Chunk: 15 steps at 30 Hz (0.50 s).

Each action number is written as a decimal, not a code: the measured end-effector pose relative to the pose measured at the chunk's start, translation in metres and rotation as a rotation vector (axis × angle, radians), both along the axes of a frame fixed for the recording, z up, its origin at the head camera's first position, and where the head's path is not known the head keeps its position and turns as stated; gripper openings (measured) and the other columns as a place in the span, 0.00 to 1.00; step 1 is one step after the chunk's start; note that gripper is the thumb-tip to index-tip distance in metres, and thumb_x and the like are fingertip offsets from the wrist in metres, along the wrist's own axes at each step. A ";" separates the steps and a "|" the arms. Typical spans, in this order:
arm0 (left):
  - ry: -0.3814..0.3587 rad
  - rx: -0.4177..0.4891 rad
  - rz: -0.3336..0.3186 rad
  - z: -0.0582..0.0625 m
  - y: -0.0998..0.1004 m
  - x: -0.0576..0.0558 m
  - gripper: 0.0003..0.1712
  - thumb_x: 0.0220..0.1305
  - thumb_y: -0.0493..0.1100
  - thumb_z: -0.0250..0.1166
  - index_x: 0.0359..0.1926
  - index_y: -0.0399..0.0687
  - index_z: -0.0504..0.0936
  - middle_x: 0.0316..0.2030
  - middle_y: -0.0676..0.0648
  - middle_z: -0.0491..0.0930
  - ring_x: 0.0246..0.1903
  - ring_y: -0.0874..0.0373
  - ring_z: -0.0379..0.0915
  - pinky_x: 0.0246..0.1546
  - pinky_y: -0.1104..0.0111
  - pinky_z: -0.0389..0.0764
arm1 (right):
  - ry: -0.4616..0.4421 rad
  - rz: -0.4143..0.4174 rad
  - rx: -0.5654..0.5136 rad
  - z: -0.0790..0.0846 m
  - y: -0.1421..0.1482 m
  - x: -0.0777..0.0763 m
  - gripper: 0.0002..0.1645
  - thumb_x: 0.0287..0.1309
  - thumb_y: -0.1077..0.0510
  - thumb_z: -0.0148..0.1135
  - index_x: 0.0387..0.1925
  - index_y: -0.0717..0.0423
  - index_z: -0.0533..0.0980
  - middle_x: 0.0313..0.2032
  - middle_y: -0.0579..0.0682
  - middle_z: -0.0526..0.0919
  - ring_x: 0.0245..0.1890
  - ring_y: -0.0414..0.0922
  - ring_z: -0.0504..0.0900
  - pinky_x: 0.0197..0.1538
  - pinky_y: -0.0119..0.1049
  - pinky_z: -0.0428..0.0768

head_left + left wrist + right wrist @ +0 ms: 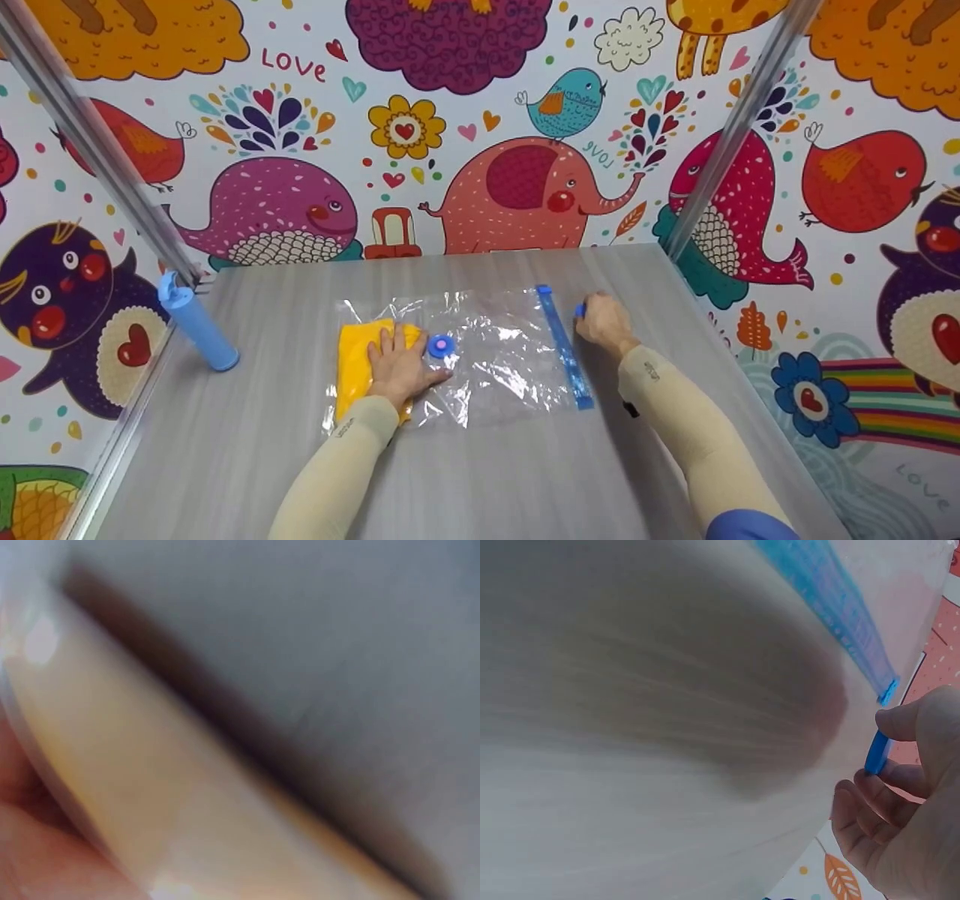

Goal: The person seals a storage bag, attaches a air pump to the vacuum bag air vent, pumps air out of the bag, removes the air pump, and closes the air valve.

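A clear plastic vacuum storage bag [499, 360] lies flat on the table, wrinkled and shiny. Folded yellow cloth [356, 360] fills its left end. Fingers spread, my left hand [399, 367] rests on the bag over the cloth; the blurred left wrist view shows the pale yellow bulge close up. Just right of those fingers is a round blue valve [441, 346] with a pink centre. A blue zip strip [564, 349] runs along the bag's right edge, with a blue slider [544, 289] at its far end. Beyond that edge, my right hand [606, 322] pinches a small blue cap [877, 752] between thumb and fingers.
On the left side of the table stands a light blue cylindrical pump [201, 326] with a handle on top. Metal posts [739, 127] and walls printed with cartoon animals enclose the grey table [510, 480] at the back and sides.
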State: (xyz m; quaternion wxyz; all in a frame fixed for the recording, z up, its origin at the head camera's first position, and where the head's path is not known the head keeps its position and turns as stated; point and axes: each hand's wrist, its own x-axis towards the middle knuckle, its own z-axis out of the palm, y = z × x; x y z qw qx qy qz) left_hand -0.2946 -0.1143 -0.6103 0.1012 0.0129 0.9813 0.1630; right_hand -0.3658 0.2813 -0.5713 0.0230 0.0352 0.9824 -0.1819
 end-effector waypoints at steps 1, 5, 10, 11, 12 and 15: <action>0.000 0.004 0.001 0.000 0.000 0.000 0.61 0.66 0.77 0.72 0.90 0.60 0.60 0.92 0.32 0.39 0.91 0.25 0.32 0.89 0.26 0.33 | 0.005 0.003 0.012 0.000 0.001 0.000 0.18 0.74 0.54 0.67 0.55 0.62 0.82 0.49 0.60 0.83 0.47 0.57 0.83 0.54 0.54 0.87; 0.001 0.008 0.001 -0.001 0.000 0.000 0.61 0.66 0.77 0.72 0.90 0.61 0.60 0.92 0.32 0.39 0.91 0.26 0.32 0.89 0.27 0.33 | 0.013 0.029 0.048 -0.004 0.008 0.001 0.17 0.72 0.54 0.68 0.53 0.63 0.82 0.51 0.60 0.82 0.47 0.58 0.83 0.56 0.56 0.88; 0.004 0.012 -0.003 -0.001 0.000 0.000 0.61 0.66 0.77 0.72 0.90 0.61 0.60 0.92 0.31 0.39 0.91 0.25 0.32 0.89 0.27 0.33 | 0.005 0.057 0.078 -0.010 0.017 0.002 0.14 0.69 0.56 0.67 0.49 0.63 0.83 0.49 0.60 0.83 0.45 0.57 0.83 0.56 0.59 0.88; 0.006 0.010 -0.003 -0.001 0.000 0.000 0.61 0.66 0.77 0.72 0.90 0.61 0.61 0.92 0.31 0.40 0.91 0.25 0.32 0.89 0.27 0.34 | 0.006 0.062 0.082 -0.011 0.018 0.002 0.14 0.68 0.56 0.67 0.48 0.63 0.83 0.48 0.60 0.83 0.44 0.57 0.83 0.56 0.59 0.88; 0.006 0.009 -0.001 -0.001 0.000 0.001 0.61 0.66 0.77 0.72 0.90 0.61 0.61 0.92 0.31 0.40 0.91 0.25 0.33 0.89 0.27 0.34 | 0.003 0.061 0.084 -0.012 0.020 0.002 0.14 0.67 0.57 0.67 0.47 0.63 0.83 0.47 0.60 0.84 0.44 0.56 0.83 0.56 0.59 0.87; 0.008 0.008 0.005 0.000 -0.001 0.000 0.61 0.65 0.78 0.72 0.90 0.61 0.61 0.92 0.31 0.41 0.91 0.25 0.34 0.89 0.27 0.34 | -0.020 0.048 0.070 -0.014 0.022 0.000 0.14 0.66 0.57 0.67 0.46 0.64 0.83 0.43 0.59 0.84 0.42 0.55 0.82 0.52 0.56 0.86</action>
